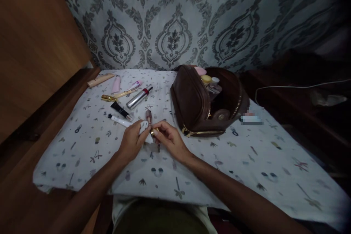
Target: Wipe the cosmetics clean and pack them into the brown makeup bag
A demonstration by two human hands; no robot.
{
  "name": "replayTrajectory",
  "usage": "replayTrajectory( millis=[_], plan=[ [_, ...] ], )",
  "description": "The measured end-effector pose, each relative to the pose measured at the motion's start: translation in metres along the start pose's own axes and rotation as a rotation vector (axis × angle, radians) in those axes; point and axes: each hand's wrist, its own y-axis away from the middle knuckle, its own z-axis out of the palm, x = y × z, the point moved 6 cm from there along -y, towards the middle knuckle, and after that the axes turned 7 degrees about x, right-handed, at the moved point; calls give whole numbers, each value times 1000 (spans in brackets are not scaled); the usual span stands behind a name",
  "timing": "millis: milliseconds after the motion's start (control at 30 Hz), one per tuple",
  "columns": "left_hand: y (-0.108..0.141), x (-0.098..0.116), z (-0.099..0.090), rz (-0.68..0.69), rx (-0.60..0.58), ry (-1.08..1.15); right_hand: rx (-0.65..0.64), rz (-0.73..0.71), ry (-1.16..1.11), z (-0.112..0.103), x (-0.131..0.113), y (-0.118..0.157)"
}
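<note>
Close together over the cloth, both hands work at the same spot. My left hand (131, 139) is closed round a crumpled white tissue (143, 127). My right hand (172, 139) pinches a small gold-coloured cosmetic piece (154, 131), which meets the fingers of my left hand; its exact kind is hidden by the fingers. Just beyond the fingertips is a brownish-pink cosmetic tube (148, 116). Left of it lie a white pen-like tube (118, 120), a black squeeze tube (120, 110) and a silver cylinder with a red band (139, 97).
A brown makeup bag (189, 95) stands unzipped on the right, with several containers inside. Farther left lie a gold tube (109, 98), a pink tube (116, 84) and a beige flat item (100, 80). The patterned cloth (192, 175) covers the table before a curtain (172, 36).
</note>
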Motion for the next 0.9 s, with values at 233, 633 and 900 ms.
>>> replayTrajectory(
  millis=[233, 633, 900],
  plan=[
    [-5, -10, 1, -125, -45, 98, 10, -42, -14, -3, -5, -2],
    [-3, -20, -1, -318, 10, 273, 21, 28, -76, -4, -6, -4],
    [-3, -32, 0, -553, 50, 355, 86, -44, -149, -10, -14, -8]
  ],
)
